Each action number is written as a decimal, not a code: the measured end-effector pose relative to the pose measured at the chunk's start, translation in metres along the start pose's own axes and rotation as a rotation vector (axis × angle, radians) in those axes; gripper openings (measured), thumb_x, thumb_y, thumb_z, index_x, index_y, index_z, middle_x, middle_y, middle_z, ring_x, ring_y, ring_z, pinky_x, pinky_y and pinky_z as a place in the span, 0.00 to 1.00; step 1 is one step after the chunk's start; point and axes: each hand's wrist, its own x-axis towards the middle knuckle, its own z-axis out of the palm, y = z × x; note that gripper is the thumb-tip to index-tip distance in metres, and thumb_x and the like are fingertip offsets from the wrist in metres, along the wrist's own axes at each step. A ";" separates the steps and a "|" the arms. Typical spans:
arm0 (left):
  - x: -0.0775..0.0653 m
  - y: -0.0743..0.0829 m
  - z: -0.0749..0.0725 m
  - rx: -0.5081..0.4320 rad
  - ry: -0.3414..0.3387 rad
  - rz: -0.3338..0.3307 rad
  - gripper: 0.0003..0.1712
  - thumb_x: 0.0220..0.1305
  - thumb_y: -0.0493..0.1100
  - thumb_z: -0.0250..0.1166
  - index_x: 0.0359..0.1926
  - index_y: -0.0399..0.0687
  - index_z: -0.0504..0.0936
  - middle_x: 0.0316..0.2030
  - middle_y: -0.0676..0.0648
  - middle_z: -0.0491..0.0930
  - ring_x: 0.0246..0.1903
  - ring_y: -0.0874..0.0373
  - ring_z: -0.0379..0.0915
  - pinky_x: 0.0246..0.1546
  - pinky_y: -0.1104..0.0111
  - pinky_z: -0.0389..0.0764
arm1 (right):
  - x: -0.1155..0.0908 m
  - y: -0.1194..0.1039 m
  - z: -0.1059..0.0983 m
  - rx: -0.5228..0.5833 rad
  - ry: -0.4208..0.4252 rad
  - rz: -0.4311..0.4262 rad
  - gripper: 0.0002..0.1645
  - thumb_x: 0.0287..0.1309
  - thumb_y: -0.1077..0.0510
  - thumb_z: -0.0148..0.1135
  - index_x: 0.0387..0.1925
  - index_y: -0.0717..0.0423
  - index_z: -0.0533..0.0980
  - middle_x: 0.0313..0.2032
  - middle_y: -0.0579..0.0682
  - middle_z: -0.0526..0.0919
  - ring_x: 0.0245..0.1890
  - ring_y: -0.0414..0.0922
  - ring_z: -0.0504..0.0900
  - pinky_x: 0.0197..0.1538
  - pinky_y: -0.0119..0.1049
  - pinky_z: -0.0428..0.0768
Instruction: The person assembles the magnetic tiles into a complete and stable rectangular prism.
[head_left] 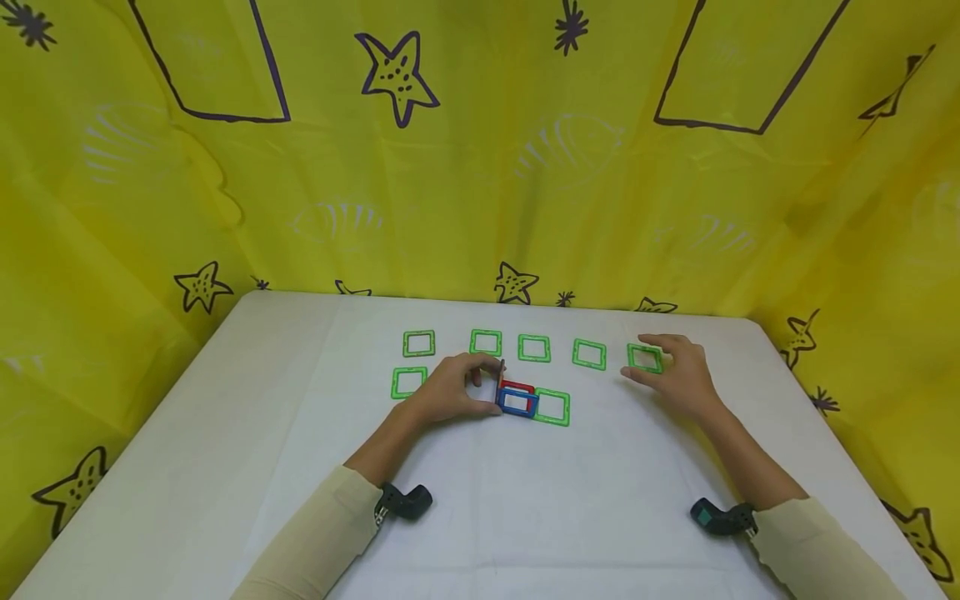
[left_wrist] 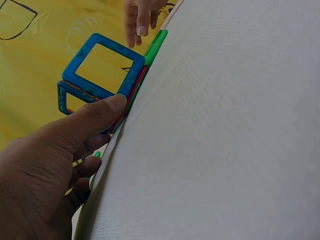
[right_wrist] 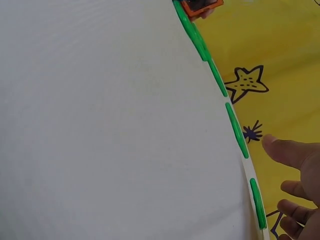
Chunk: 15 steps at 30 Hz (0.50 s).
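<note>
My left hand (head_left: 453, 390) grips the left side of a small group of upright magnetic tiles. A blue square magnetic tile (head_left: 517, 403) faces me, with a red tile (head_left: 519, 387) behind and below it. In the left wrist view the thumb lies against the lower corner of the blue tile (left_wrist: 104, 67); the other fingers are partly hidden. A flat green magnetic tile (head_left: 552, 407) adjoins the group's right side. My right hand (head_left: 678, 371) is spread around a green tile (head_left: 645, 358) at the row's right end. In the right wrist view, thumb and fingers (right_wrist: 295, 210) stand apart, pinching nothing.
Several more green square tiles lie flat along the back of the white table (head_left: 600, 500), such as one tile (head_left: 534, 348) near mid-row. Another green tile (head_left: 408, 382) lies partly behind the left hand. A yellow patterned curtain (head_left: 465, 183) surrounds the table's back and sides.
</note>
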 end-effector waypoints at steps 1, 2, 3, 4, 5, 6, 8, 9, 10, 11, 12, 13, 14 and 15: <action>0.000 0.000 0.000 0.001 0.001 0.001 0.36 0.52 0.47 0.85 0.63 0.50 0.83 0.50 0.60 0.84 0.41 0.58 0.72 0.42 0.65 0.74 | 0.001 0.002 0.000 -0.005 -0.004 0.002 0.43 0.60 0.49 0.78 0.69 0.68 0.72 0.69 0.76 0.67 0.66 0.76 0.59 0.63 0.71 0.61; 0.000 -0.001 0.000 0.000 0.001 0.003 0.37 0.52 0.47 0.85 0.63 0.50 0.83 0.50 0.60 0.84 0.41 0.58 0.72 0.42 0.65 0.74 | 0.002 0.004 -0.001 -0.010 -0.007 0.004 0.44 0.61 0.49 0.78 0.69 0.68 0.72 0.68 0.76 0.66 0.66 0.76 0.59 0.62 0.71 0.61; 0.000 -0.001 0.000 0.001 0.002 0.003 0.37 0.52 0.47 0.85 0.63 0.50 0.83 0.50 0.60 0.84 0.41 0.58 0.72 0.42 0.65 0.74 | 0.002 0.007 -0.001 -0.012 -0.009 0.005 0.44 0.61 0.49 0.78 0.69 0.69 0.72 0.68 0.76 0.66 0.66 0.76 0.60 0.62 0.71 0.62; 0.000 -0.001 0.001 0.001 0.002 0.005 0.37 0.52 0.47 0.85 0.63 0.50 0.83 0.50 0.60 0.84 0.42 0.58 0.72 0.42 0.65 0.74 | 0.003 0.009 -0.001 -0.013 -0.011 0.006 0.44 0.61 0.49 0.78 0.69 0.69 0.72 0.68 0.76 0.67 0.65 0.76 0.60 0.62 0.70 0.62; 0.000 -0.001 0.001 0.000 0.003 0.007 0.37 0.52 0.47 0.85 0.63 0.50 0.83 0.50 0.59 0.84 0.42 0.58 0.72 0.42 0.65 0.74 | 0.003 0.011 -0.001 -0.012 -0.012 0.008 0.43 0.61 0.49 0.78 0.69 0.70 0.72 0.67 0.77 0.67 0.65 0.76 0.61 0.61 0.70 0.62; 0.000 -0.002 0.001 0.000 0.003 0.008 0.37 0.52 0.47 0.85 0.63 0.49 0.83 0.50 0.60 0.84 0.42 0.58 0.72 0.42 0.65 0.74 | 0.004 0.013 -0.002 -0.012 -0.013 0.009 0.43 0.61 0.50 0.77 0.69 0.70 0.72 0.67 0.77 0.67 0.65 0.76 0.61 0.61 0.70 0.62; 0.000 -0.002 0.000 -0.002 0.003 0.011 0.37 0.52 0.47 0.85 0.63 0.49 0.83 0.50 0.59 0.84 0.42 0.58 0.72 0.42 0.65 0.74 | 0.004 0.017 -0.002 -0.014 -0.019 0.013 0.42 0.63 0.50 0.76 0.69 0.71 0.71 0.66 0.78 0.67 0.63 0.75 0.62 0.60 0.69 0.62; -0.001 -0.002 0.000 -0.002 0.003 0.013 0.37 0.52 0.47 0.85 0.63 0.49 0.83 0.50 0.59 0.84 0.42 0.58 0.72 0.42 0.65 0.75 | 0.004 0.019 -0.003 -0.013 -0.022 0.017 0.41 0.64 0.50 0.75 0.69 0.71 0.71 0.66 0.78 0.67 0.63 0.75 0.63 0.60 0.69 0.63; -0.001 -0.001 0.000 -0.002 0.003 0.014 0.37 0.52 0.47 0.85 0.63 0.49 0.83 0.50 0.60 0.84 0.42 0.58 0.72 0.42 0.65 0.75 | 0.005 0.020 -0.003 -0.015 -0.028 0.022 0.41 0.65 0.51 0.74 0.69 0.71 0.71 0.66 0.78 0.67 0.63 0.75 0.64 0.60 0.69 0.64; -0.001 -0.001 0.000 -0.002 0.003 0.016 0.37 0.52 0.47 0.85 0.63 0.49 0.83 0.50 0.60 0.84 0.42 0.58 0.72 0.42 0.65 0.75 | 0.005 0.022 -0.004 -0.015 -0.035 0.028 0.40 0.66 0.51 0.73 0.69 0.71 0.71 0.66 0.78 0.67 0.62 0.75 0.65 0.59 0.69 0.64; -0.001 -0.001 0.000 -0.001 0.003 0.018 0.37 0.52 0.47 0.85 0.63 0.49 0.83 0.50 0.60 0.84 0.41 0.58 0.72 0.42 0.65 0.75 | 0.005 0.023 -0.005 -0.018 -0.042 0.035 0.39 0.67 0.51 0.72 0.69 0.71 0.71 0.65 0.78 0.67 0.62 0.75 0.65 0.59 0.69 0.65; -0.001 -0.001 0.000 -0.001 0.003 0.019 0.37 0.52 0.47 0.85 0.63 0.49 0.83 0.50 0.60 0.84 0.41 0.58 0.72 0.42 0.65 0.75 | 0.006 0.024 -0.006 -0.018 -0.049 0.045 0.39 0.68 0.51 0.71 0.70 0.71 0.70 0.66 0.78 0.66 0.61 0.75 0.66 0.58 0.69 0.66; -0.001 -0.001 -0.001 -0.001 0.003 0.022 0.36 0.52 0.47 0.85 0.63 0.49 0.83 0.50 0.60 0.84 0.41 0.58 0.72 0.41 0.65 0.75 | 0.006 0.024 -0.007 -0.016 -0.057 0.053 0.38 0.69 0.52 0.70 0.70 0.71 0.70 0.66 0.78 0.66 0.61 0.75 0.66 0.58 0.69 0.67; -0.001 -0.001 -0.001 0.001 0.003 0.023 0.36 0.52 0.47 0.85 0.62 0.50 0.83 0.50 0.60 0.84 0.41 0.58 0.72 0.41 0.65 0.75 | 0.006 0.025 -0.008 -0.017 -0.064 0.058 0.38 0.69 0.52 0.70 0.70 0.71 0.70 0.65 0.78 0.66 0.61 0.76 0.66 0.58 0.69 0.68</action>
